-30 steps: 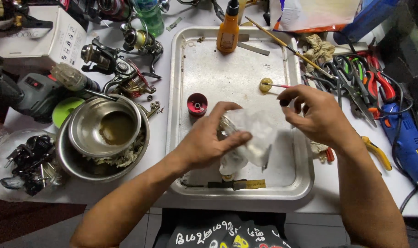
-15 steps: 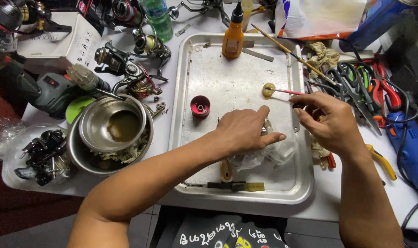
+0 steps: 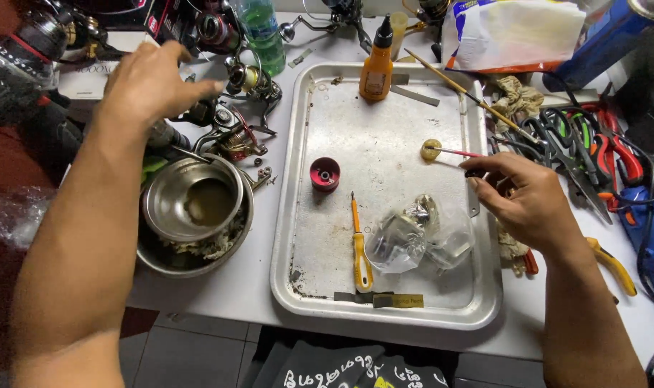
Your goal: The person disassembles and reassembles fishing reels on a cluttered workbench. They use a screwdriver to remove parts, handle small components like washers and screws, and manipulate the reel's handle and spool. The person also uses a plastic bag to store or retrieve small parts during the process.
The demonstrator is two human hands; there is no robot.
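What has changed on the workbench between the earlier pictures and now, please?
The left hand let go of the clear plastic bag holding metal parts and moved up left to the fishing reels. An orange-handled screwdriver, hidden before, now shows on the metal tray. The right hand stays at the tray's right edge; the small red spool is unmoved.

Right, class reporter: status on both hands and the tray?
Left hand open over fishing reels. Right hand pinching small dark part. Clear plastic bag in metal tray.
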